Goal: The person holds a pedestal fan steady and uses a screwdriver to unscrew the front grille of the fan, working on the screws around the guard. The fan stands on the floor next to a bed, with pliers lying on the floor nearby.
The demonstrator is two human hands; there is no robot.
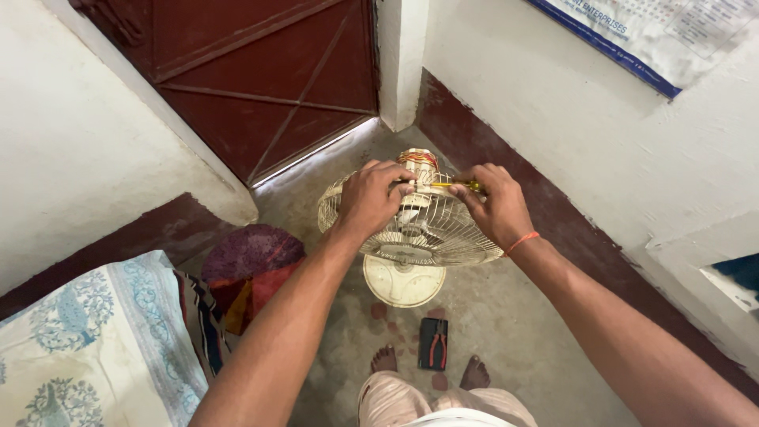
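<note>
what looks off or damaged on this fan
The fan's motor stands bare at the back of the wire guard, its red and copper windings exposed with no cover over them. The left hand grips the guard; the right hand holds a yellow-handled screwdriver toward the motor. Pliers lie on the floor.

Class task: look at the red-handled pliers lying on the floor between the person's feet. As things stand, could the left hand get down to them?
Probably yes. The pliers lie uncovered on the floor; nothing blocks them. But the left hand first has to let go of the fan guard.
</note>
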